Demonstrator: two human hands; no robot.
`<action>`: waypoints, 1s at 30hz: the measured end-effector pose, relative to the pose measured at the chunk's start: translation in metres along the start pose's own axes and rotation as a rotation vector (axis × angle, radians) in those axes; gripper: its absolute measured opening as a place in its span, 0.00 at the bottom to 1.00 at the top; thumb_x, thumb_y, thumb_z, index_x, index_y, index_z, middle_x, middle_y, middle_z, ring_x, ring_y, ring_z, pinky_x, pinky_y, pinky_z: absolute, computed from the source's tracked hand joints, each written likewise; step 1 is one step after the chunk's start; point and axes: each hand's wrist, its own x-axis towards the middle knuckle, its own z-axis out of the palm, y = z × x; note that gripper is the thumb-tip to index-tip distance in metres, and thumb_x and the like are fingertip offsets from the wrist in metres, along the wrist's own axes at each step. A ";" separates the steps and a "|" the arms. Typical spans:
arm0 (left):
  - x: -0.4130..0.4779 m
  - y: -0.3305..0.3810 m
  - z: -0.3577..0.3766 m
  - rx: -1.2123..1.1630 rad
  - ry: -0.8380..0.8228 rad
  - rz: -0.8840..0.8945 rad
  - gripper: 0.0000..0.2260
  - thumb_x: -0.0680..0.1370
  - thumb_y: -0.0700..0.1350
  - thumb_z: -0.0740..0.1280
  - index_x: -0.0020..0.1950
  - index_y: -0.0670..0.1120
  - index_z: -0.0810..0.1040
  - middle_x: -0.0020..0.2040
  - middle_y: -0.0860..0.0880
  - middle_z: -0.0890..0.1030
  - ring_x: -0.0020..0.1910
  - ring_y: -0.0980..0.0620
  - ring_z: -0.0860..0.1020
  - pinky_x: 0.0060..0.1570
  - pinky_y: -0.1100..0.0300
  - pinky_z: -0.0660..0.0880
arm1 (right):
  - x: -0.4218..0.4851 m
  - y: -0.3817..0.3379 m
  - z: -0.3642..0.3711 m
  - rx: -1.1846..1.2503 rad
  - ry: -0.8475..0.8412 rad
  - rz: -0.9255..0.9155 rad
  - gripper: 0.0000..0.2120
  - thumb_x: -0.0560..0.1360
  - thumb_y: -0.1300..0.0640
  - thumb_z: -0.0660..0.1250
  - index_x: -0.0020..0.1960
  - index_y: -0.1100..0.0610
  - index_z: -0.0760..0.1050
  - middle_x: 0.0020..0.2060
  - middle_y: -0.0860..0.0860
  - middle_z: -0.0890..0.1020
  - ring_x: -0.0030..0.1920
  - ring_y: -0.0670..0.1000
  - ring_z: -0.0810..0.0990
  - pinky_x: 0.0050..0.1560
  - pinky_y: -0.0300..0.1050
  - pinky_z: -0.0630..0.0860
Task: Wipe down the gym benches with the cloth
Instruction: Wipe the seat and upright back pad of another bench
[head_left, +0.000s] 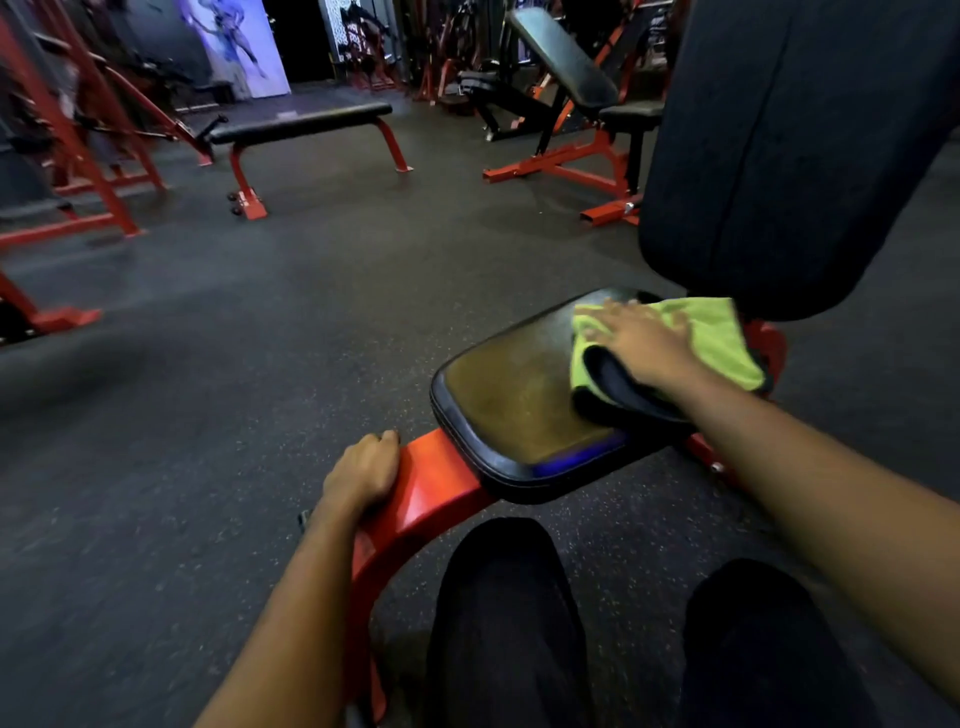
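The right hand (641, 338) is lying flat with fingers spread, pressing down on a lime-green cloth (717, 338) rather than clutching it. The cloth is sitting at the far right corner of the bench's seat pad (509, 395), just below the tall black backrest (779, 156). A dark fold of the cloth is bunching under the wrist at the pad's right edge.

The left hand (363, 470) is curling its fingers around the red frame (431, 493) just beyond the pad's near left corner, seemingly bracing the person. Their knees (504, 597), in dark trousers, are showing at the bottom of the view.

Likely risks: because the palm is only pressing, the cloth may be slipping under the hand on a fast stroke and dropping over the right edge onto the dark rubber floor (260, 364), picking up grit. The bunched fold is reducing contact, so streaks are possible. The near left half of the pad is looking dull and brownish and could be skipped if strokes are staying at the far corner. If the left hand is slipping on the smooth frame while the person is leaning forward, balance could go.

A flat bench (301, 122) and an incline bench (566, 57) are standing well apart across the floor, with no cloth on them.
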 end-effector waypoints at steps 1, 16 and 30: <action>0.000 0.000 0.001 -0.007 0.003 -0.004 0.22 0.82 0.51 0.47 0.62 0.38 0.73 0.67 0.36 0.73 0.63 0.38 0.72 0.63 0.48 0.67 | 0.003 0.012 -0.006 0.028 0.011 0.068 0.23 0.84 0.44 0.53 0.78 0.46 0.62 0.79 0.50 0.59 0.78 0.54 0.56 0.73 0.52 0.45; 0.015 0.002 0.002 -0.169 0.025 0.092 0.30 0.82 0.61 0.47 0.62 0.40 0.77 0.65 0.36 0.75 0.64 0.39 0.73 0.65 0.46 0.68 | -0.070 -0.085 0.005 -0.133 -0.333 -0.337 0.53 0.63 0.19 0.60 0.78 0.34 0.37 0.79 0.43 0.36 0.78 0.49 0.34 0.72 0.70 0.35; -0.020 0.069 -0.065 -0.594 0.078 0.821 0.32 0.66 0.33 0.63 0.64 0.60 0.74 0.64 0.60 0.76 0.65 0.62 0.72 0.61 0.71 0.67 | -0.081 -0.084 -0.036 0.594 0.260 -0.439 0.07 0.76 0.57 0.72 0.54 0.54 0.82 0.46 0.47 0.85 0.49 0.46 0.82 0.55 0.45 0.77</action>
